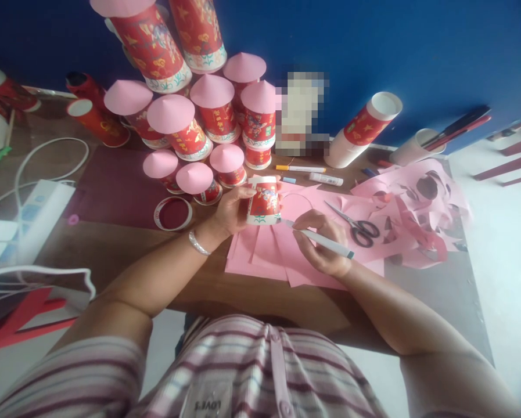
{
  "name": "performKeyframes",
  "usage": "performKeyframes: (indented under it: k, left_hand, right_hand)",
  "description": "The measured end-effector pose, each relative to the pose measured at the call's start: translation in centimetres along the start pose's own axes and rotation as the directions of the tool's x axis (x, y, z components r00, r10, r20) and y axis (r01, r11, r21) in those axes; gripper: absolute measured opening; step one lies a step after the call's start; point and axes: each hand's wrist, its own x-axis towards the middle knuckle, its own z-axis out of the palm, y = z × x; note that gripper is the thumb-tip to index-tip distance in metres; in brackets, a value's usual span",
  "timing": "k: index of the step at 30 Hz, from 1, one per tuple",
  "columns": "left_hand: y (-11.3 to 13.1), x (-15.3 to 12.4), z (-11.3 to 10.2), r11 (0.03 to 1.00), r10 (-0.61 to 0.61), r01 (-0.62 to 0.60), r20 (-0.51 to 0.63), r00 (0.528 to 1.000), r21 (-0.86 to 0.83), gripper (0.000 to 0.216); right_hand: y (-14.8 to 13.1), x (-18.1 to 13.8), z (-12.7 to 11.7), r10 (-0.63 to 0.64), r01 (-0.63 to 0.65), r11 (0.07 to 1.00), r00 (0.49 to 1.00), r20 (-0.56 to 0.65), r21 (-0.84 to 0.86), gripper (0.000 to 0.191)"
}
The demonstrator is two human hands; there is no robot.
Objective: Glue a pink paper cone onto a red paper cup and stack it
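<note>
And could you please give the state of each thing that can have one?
Decorated tube: held in left hand
White pen: held in right hand
Scissors: lying unheld, blade opening unclear
Yellow-ended pen: lying flat
White bottle: on its side
Pink sheets: overlapping
Pink scraps: cut, crumpled
Cone-topped tubes: standing
Pen cup: holding pens

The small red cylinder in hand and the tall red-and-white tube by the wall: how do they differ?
The small cylinder is held in the left hand; the tall tube stands on the table. The cylinder is shorter than the tube. The cylinder's white lower band carries green drawing; the tube's white lower part shows none. Both have red, patterned wraps.
</note>
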Motion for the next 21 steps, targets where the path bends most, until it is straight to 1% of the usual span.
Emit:
performKeyframes:
  k: [12,16,19,21]
  left_hand:
    - [0.04,0.04,0.22,0.999,-0.02,0.019,-0.036,0.999,-0.036,0.061]
    - [0.06,0.03,0.23,1.0,-0.014,0.014,-0.012,1.0,-0.023,0.061]
    - [0.1,-0.02,0.29,1.0,-0.01,0.01,-0.019,1.0,-0.009,0.061]
    - [0.09,-0.04,0.23,1.0,0.0,0.0,-0.025,1.0,0.009,0.061]
  right_hand:
    - [-0.06,0.17,0.12,-0.001,0.001,1.0,1.0,0.009,-0.017,0.011]
    - [-0.11,0.28,0.04,0.01,-0.01,1.0,1.0,0.015,-0.006,0.011]
    - [-0.08,0.25,-0.03,0.025,-0.025,1.0,1.0,0.019,-0.007,0.012]
    - [0.02,0.12,-0.06,0.033,-0.033,0.999,0.999,-0.001,0.008,0.011]
